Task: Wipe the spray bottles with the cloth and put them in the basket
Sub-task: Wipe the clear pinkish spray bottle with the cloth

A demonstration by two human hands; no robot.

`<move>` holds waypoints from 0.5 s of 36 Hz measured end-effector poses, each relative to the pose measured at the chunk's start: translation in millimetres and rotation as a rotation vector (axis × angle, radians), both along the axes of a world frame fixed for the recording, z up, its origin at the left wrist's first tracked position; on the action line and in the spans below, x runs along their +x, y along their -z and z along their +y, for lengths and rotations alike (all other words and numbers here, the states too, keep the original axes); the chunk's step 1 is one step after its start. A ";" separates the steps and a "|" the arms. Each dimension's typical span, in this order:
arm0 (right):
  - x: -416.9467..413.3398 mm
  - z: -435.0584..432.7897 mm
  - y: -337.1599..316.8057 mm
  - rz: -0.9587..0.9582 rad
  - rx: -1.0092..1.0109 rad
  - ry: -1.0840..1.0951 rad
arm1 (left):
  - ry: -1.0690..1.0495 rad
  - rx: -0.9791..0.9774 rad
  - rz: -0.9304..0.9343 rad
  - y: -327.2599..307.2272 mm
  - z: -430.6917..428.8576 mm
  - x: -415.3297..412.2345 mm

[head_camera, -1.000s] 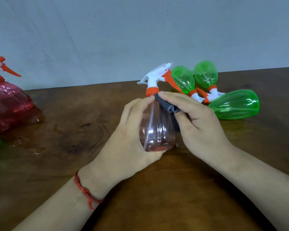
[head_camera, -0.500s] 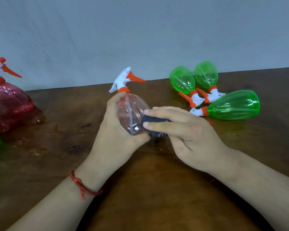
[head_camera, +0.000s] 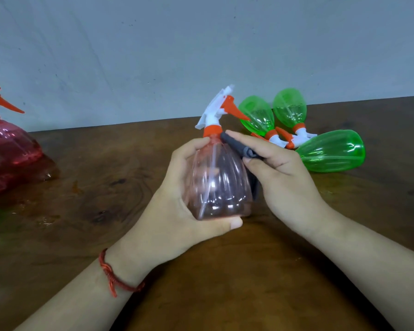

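Brown wooden bench (head_camera: 249, 283) below a grey wall carries three green spray bottles (head_camera: 330, 151) lying on their sides at the right rear, and red bottles (head_camera: 7, 149) at the left edge, too cropped to count. One pale pink spray bottle (head_camera: 215, 182) is held upright at centre, the left hand (head_camera: 177, 211) wrapped round its body, while the right hand (head_camera: 285, 177) pinches one dark cloth (head_camera: 237, 145) against its shoulder.
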State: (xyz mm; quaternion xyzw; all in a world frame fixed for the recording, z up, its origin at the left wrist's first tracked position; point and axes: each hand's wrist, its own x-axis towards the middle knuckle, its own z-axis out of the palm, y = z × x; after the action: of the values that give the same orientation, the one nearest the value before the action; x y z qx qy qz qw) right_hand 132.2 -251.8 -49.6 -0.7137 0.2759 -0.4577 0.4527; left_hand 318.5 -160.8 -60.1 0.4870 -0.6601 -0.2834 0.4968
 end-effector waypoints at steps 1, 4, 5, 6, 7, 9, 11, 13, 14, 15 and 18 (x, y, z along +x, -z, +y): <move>-0.4 0.4 -0.6 -0.008 0.001 0.007 | 0.011 0.012 -0.004 -0.3 -0.9 1.3; -2.3 -1.7 0.9 0.002 -0.021 0.046 | -0.003 0.000 -0.154 -0.6 -4.1 7.0; -2.8 -2.6 1.7 0.013 -0.039 0.055 | -0.021 -0.007 -0.196 -0.3 -4.5 8.5; -3.2 -3.0 2.5 0.022 -0.062 0.060 | -0.038 -0.020 -0.229 -0.3 -4.7 8.6; -3.1 -2.9 3.2 0.031 -0.093 0.062 | -0.052 -0.041 -0.249 0.0 -5.1 7.8; -2.3 -2.0 5.1 0.050 -0.151 0.061 | -0.066 -0.079 -0.251 1.7 -5.3 5.5; -1.1 -1.5 7.9 0.069 -0.197 0.060 | -0.079 -0.102 -0.249 3.6 -5.3 4.2; -0.5 -1.5 10.9 0.102 -0.263 0.063 | -0.094 -0.112 -0.276 5.4 -5.8 5.2; -0.8 -1.3 12.1 0.119 -0.300 0.057 | -0.107 -0.109 -0.287 6.2 -6.5 6.3; -1.4 -0.8 13.0 0.133 -0.337 0.044 | -0.126 -0.104 -0.287 7.5 -7.6 8.0; -4.0 2.1 14.7 0.180 -0.453 -0.016 | -0.231 -0.096 -0.250 10.5 -11.4 15.2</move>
State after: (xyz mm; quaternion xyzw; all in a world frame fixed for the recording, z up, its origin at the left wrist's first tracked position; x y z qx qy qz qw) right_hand 128.2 -249.7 -64.4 -0.8371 0.1999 -0.4388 0.2582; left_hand 333.7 -172.2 -70.6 0.5668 -0.6693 -0.1299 0.4626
